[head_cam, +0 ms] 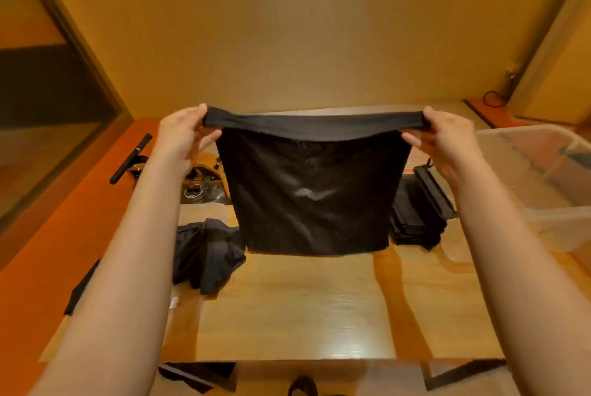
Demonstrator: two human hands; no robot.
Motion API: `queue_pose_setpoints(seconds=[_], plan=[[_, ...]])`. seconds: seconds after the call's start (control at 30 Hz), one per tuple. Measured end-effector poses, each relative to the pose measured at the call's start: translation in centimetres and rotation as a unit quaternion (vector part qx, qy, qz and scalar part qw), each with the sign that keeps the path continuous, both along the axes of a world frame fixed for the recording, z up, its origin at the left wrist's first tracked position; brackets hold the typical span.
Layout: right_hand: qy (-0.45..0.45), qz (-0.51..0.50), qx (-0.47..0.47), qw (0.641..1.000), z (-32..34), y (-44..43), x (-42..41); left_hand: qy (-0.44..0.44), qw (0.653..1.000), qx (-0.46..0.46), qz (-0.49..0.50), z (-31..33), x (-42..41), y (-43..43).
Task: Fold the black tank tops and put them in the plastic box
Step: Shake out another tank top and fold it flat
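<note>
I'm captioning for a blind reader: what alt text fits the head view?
The left hand and right hand hold a black tank top stretched by its upper corners above a wooden table. A crumpled black pile lies left of it; a folded stack and clear plastic box sit right.

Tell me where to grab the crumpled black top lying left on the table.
I'd pinch a raised fold on its crest, coming straight down from above. The crumpled black top lies as a limp heap on the table; no flat edge shows to slide under.

Warm dim light, wide-angle edge distortion
</note>
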State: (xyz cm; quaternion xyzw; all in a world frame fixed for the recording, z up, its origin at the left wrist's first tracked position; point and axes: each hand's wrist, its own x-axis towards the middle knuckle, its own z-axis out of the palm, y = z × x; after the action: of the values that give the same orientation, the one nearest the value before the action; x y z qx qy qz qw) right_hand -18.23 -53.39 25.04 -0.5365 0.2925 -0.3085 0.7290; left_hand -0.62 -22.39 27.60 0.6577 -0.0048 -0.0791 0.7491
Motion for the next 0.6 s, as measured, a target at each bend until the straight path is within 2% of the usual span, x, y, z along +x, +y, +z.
queue_pose_setpoints(seconds=[0.1,0.23,0.47,0.6], plan=[[-0.088,-0.053,-0.038,0.994,4.9,-0.2,0.6,-0.073,0.994,-0.060,0.054,5.3,0.5,-0.2],[-0.135,-0.082,-0.061,0.986,7.8,-0.7,-0.2,-0.120,0.987,-0.068,0.086,8.6,-0.3,0.4],[-0.149,-0.068,-0.055,0.985,8.3,-0.4,-2.9,-0.125,0.985,-0.074,0.094,8.9,-3.3,1.3],[-0.117,-0.059,-0.035,0.991,6.9,0.2,-4.7,-0.097,0.988,-0.056,0.104,6.4,-5.8,2.3]])
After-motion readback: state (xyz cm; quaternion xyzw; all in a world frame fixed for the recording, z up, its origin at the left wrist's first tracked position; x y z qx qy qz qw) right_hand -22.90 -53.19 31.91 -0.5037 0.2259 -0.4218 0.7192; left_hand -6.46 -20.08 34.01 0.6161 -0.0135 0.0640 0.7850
